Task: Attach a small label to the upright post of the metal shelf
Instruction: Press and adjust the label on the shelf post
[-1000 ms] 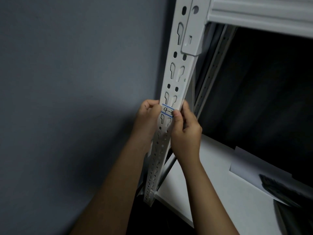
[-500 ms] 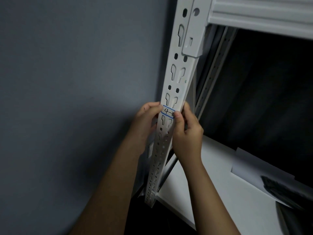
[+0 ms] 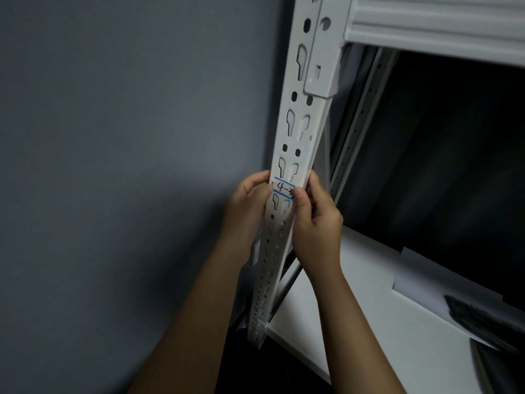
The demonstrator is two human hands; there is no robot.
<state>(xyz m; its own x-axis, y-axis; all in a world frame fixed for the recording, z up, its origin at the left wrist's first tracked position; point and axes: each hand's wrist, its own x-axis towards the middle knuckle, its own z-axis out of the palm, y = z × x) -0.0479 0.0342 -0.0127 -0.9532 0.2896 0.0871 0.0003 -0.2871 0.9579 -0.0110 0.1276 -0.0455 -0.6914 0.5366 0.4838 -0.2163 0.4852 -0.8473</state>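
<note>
My two forearms rise from 6 o'clock toward the centre of the view, meeting at the white upright post (image 3: 295,143) of the metal shelf. My right hand (image 3: 315,223), at the 3 o'clock side of the post, curls round its edge, the thumb (image 3: 300,199) pressed flat onto the right end of the small label (image 3: 284,188), the other fingers wrapped behind the post. My left hand (image 3: 247,203), at the 9 o'clock side, has its fingers bent in against the post's left edge, fingertips touching beside the label's left end; whether they pinch the label itself I cannot tell.

The label lies across the post's face between two pairs of keyhole slots, white with a blue line along its top and bottom edges and handwritten "4-3" in black, the last figure partly under my thumb.

Toward 4 o'clock, the white shelf board (image 3: 355,322) meets the post's lower stretch and carries a sheet of paper (image 3: 426,277) with a dark object, unclear, lying on it.

Farther off, at 1 o'clock, a white crossbeam (image 3: 440,24) hooks into the post by a bracket (image 3: 324,64). The grey wall (image 3: 113,137) fills everything from 7 to 11 o'clock.
</note>
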